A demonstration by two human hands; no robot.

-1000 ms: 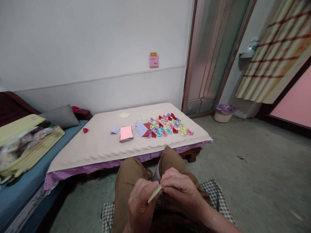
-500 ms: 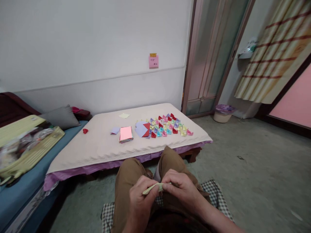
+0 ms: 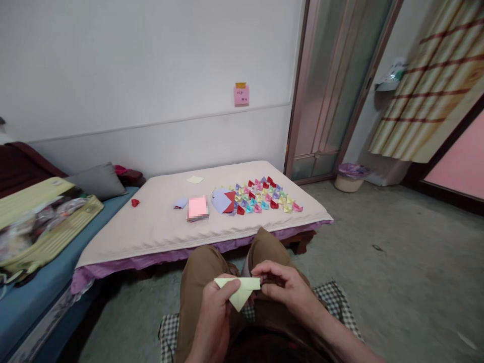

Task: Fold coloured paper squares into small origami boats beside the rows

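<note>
Both hands hold a pale yellow folded paper [image 3: 240, 292] over my knees. My left hand [image 3: 215, 317] pinches its left part with thumb on top. My right hand [image 3: 285, 292] grips its right edge with closed fingers. The paper now faces me as a downward-pointing triangle shape. Ahead, on a low table with a cream cover [image 3: 159, 227], lie several small folded paper pieces in many colours [image 3: 264, 196], a stack of pink paper [image 3: 197, 207], and larger lilac and red sheets [image 3: 223, 200].
A single red folded piece [image 3: 135, 202] lies at the table's left side. A blue mattress [image 3: 34, 292] with a yellow bag [image 3: 41, 227] and grey pillow [image 3: 97, 180] sits left. A small bin [image 3: 350, 176] stands by the door. I sit on a checked cushion [image 3: 336, 307].
The paper went from edge-on between my fingers to turned flat towards me, showing a triangular shape. Both hands lowered slightly and kept their hold.
</note>
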